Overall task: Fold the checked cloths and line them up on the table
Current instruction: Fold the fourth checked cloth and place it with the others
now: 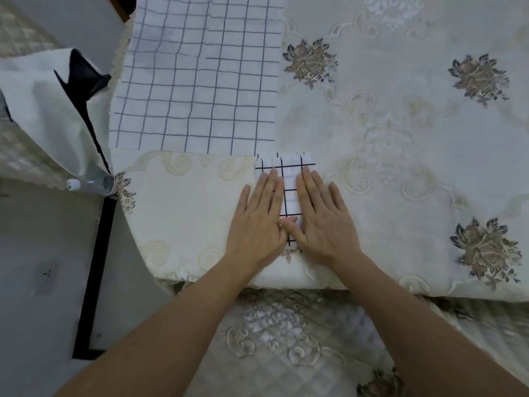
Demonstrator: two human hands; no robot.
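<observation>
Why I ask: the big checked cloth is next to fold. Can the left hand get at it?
Probably yes. The left hand lies flat on the small folded cloth, and the big checked cloth lies just beyond with nothing between.

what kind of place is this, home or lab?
Likely a home, not a lab: an embroidered floral tablecloth covers the work surface, a quilted cover lies below its near edge, and a bottle lies by its left corner.
</observation>
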